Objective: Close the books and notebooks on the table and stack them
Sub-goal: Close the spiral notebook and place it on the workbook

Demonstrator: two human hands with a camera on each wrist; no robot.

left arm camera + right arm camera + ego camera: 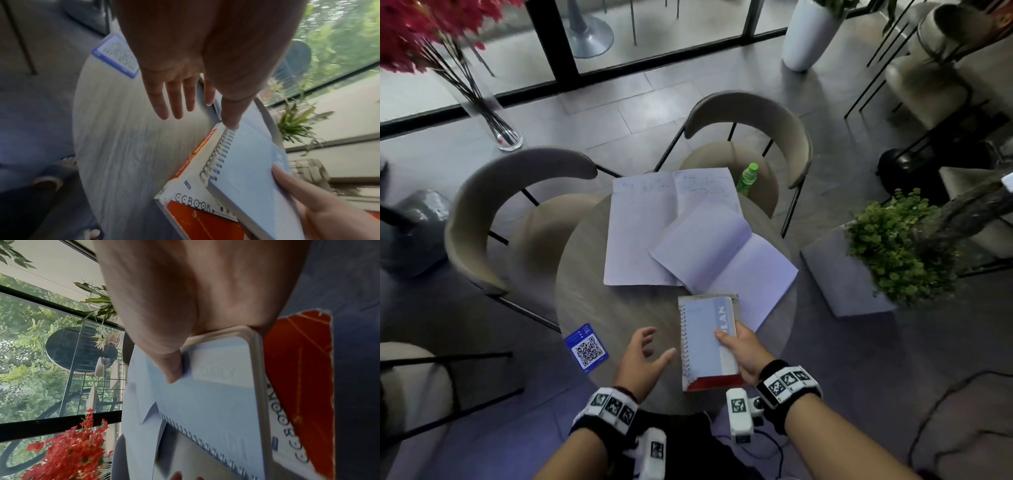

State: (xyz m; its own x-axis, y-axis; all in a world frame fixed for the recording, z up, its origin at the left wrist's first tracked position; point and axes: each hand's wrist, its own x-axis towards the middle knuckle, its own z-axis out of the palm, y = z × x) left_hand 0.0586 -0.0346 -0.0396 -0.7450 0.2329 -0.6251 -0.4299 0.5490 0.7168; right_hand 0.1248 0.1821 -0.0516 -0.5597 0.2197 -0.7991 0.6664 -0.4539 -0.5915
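Note:
My right hand (739, 346) grips a closed pale-blue spiral notebook (705, 339) stacked on a red-and-white book (714, 382), thumb on top, above the near edge of the round table (619, 308). In the right wrist view the thumb (172, 369) presses the spiral notebook (216, 395) and the red book (298, 369) lies under it. My left hand (643, 356) hovers open just left of the stack, fingers (174, 100) spread. Two open notebooks lie farther back: a large one (640, 229) and a smaller one (722, 253) overlapping it.
A blue QR-code card (586, 346) lies at the table's left edge. Two curved beige chairs (493, 219) (756, 123) stand behind the table, a green bottle (747, 178) on the right one. A potted plant (893, 246) stands to the right, a glass vase with red flowers (482, 102) at far left.

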